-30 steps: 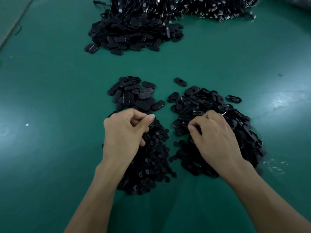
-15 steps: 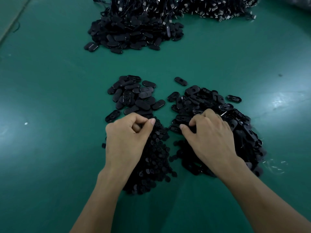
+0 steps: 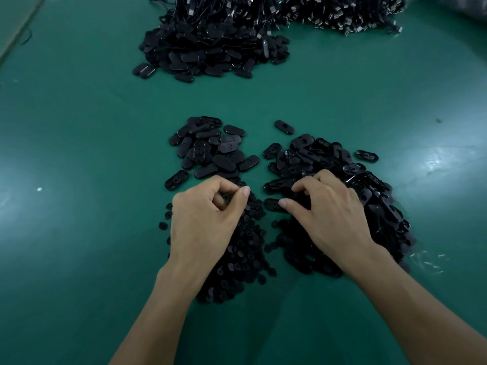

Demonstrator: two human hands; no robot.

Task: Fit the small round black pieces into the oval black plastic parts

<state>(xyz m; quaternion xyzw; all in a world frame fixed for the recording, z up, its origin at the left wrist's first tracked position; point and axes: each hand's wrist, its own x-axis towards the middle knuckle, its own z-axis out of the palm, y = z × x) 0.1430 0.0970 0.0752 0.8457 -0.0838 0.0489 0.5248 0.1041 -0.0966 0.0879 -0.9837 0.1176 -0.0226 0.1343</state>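
The left hand (image 3: 205,222) rests on the heap of round pieces (image 3: 242,256), just below the middle of the green table (image 3: 79,143). Its fingers are curled and its thumb tip meets a fingertip at the hand's 1 o'clock. I cannot tell if a round piece is pinched there (everything under it is black). The right hand (image 3: 332,217) lies on the heap of oval parts (image 3: 316,156), at 3 o'clock from the round pieces. Its fingers dig down into the heap and its thumb sticks out toward 9 o'clock, apart from them. I cannot tell if it holds a part.

The step looks like picking one of each. To do it well, take only one round piece, lift one oval part clear, turn its hole up, then press the piece in flat. A smaller heap of ovals (image 3: 210,151) waits at 12 o'clock from the left hand.
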